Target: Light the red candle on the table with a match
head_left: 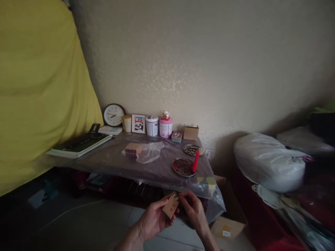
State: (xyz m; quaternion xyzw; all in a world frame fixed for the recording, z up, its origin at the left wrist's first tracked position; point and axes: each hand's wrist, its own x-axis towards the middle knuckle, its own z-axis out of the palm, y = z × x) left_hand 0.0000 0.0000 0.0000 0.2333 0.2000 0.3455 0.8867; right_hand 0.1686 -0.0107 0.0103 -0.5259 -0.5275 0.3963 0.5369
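Note:
My left hand (pixel 157 216), below the table's front edge, grips a small brown cardboard matchbox (pixel 171 206) with orange marks on its face. Pale bits show at the box's upper end. My right hand (pixel 193 210) has its thumb and fingers pinched together close beside that end; what is between the fingertips is too small to make out. On the table in front, a red candle (pixel 196 161) stands slightly tilted at the edge of a round metal plate (pixel 184 175) with dark residue. Behind it is a second plate (pixel 193 150) with thin sticks.
The plastic-covered table (pixel 104 164) carries a brown packet (pixel 133 149) with clear plastic, a laptop-like dark flat case (pixel 78 144), a clock (pixel 114 115), a panda picture (pixel 138 123) and two canisters. An open cardboard box (pixel 227 226) and a white bag (pixel 269 162) are at right.

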